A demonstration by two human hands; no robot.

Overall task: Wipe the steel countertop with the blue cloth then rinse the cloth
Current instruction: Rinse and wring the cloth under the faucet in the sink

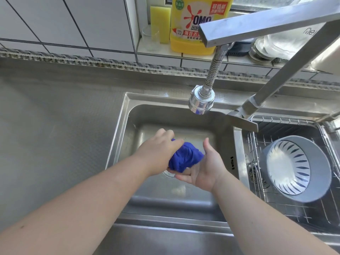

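Note:
The blue cloth (184, 157) is bunched into a wad over the left sink basin (128, 126). My left hand (160, 150) grips it from the left, fingers wrapped over the top. My right hand (204, 166) is cupped under and against its right side, palm up, thumb raised. The faucet head (201, 100) hangs above and behind the cloth; no water stream is visible. The steel countertop (55, 126) stretches to the left of the sink.
A wire rack (276, 199) in the right basin holds a grey-and-white colander bowl (294, 170). On the tiled ledge behind stand a yellow detergent bottle (195, 24), a yellow sponge (160, 23), a glass (150, 37) and stacked dishes (263, 52).

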